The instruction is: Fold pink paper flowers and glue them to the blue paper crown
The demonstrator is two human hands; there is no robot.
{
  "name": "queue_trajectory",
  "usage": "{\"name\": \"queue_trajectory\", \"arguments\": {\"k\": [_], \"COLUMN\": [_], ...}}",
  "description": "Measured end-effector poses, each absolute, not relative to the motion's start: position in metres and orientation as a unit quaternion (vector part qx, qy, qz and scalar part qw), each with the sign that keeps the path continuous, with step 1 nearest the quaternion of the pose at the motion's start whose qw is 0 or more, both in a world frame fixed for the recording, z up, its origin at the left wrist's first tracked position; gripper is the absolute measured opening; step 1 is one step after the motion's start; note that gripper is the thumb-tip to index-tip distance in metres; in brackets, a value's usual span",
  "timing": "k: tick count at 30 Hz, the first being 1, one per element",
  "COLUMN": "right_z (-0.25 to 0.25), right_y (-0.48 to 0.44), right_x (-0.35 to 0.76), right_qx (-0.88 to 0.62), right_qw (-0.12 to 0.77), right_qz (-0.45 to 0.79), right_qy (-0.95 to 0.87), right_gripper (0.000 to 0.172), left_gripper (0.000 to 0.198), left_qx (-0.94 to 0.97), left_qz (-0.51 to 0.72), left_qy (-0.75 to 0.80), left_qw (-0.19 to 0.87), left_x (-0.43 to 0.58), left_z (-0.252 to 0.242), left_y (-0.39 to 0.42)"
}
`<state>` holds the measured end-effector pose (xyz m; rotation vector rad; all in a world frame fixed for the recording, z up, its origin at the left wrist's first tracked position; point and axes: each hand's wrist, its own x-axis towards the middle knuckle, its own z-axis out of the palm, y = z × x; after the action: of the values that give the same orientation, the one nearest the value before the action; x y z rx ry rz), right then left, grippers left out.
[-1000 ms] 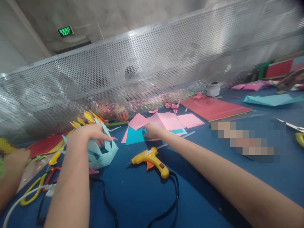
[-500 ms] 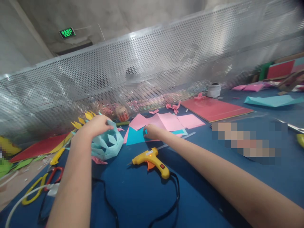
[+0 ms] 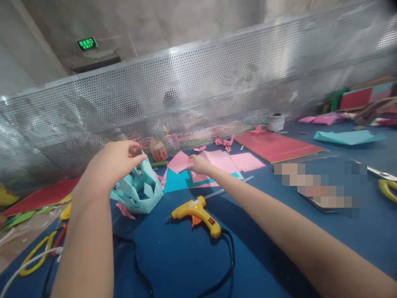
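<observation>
My left hand [image 3: 120, 159] arches over a teal folded-paper basket [image 3: 144, 198] with pointed petals, its thumb and fingertips closed at one upright tip. The wrist and forearm hide part of the basket's left side. My right hand [image 3: 200, 164] is at the overlapping paper sheets, fingers pinched at a pink sheet [image 3: 198, 178] above a blue sheet [image 3: 176, 180]. In front of both hands, a yellow hot glue gun [image 3: 195, 213] lies on its side, a small orange light lit on its body.
Scissors with yellow handles [image 3: 387, 188] lie at right, near a blurred-out flat object [image 3: 319, 186]. A red board [image 3: 279, 145] and small pink paper pieces [image 3: 228, 142] are farther back. The glue gun's black cord [image 3: 232, 256] runs toward me. A perforated metal screen [image 3: 201, 82] bounds the far side.
My left hand has shifted slightly left, its fingers now at the basket's tip. The right hand has risen a little, and pink paper now covers part of the blue sheet below it.
</observation>
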<state>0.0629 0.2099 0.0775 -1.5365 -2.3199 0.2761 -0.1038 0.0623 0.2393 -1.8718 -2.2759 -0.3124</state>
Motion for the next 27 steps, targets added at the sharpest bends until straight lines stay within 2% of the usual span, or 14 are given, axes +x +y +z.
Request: {"name": "queue_trajectory", "arguments": {"k": [3, 8, 14, 17, 21, 27], "right_z": [0.081, 0.084, 0.08, 0.083, 0.099, 0.114], "right_y": [0.224, 0.249, 0.253, 0.249, 0.243, 0.21], "right_x": [0.052, 0.034, 0.023, 0.023, 0.042, 0.117], "right_qx": [-0.578, -0.617, -0.615, -0.606, -0.602, -0.604], "right_qw": [0.186, 0.19, 0.193, 0.202, 0.229, 0.27], "right_qz": [0.097, 0.124, 0.184, 0.217, 0.247, 0.236], "right_qy": [-0.788, -0.754, -0.742, -0.738, -0.724, -0.712], "right_gripper": [0.031, 0.031, 0.031, 0.03, 0.029, 0.029], "left_gripper": [0.037, 0.026, 0.017, 0.02, 0.034, 0.027], "left_qx": [-0.652, -0.639, -0.628, -0.636, -0.67, -0.694], "left_qz": [-0.157, -0.236, -0.265, -0.267, -0.284, -0.293], "left_qy": [-0.738, -0.723, -0.721, -0.716, -0.677, -0.644], "left_qw": [0.074, 0.116, 0.127, 0.112, 0.105, 0.135], "left_x": [-0.095, -0.098, -0.103, -0.102, -0.098, -0.088], "left_z": [0.244, 0.252, 0.26, 0.259, 0.257, 0.26], "left_y": [0.049, 0.036, 0.029, 0.025, 0.016, 0.003]}}
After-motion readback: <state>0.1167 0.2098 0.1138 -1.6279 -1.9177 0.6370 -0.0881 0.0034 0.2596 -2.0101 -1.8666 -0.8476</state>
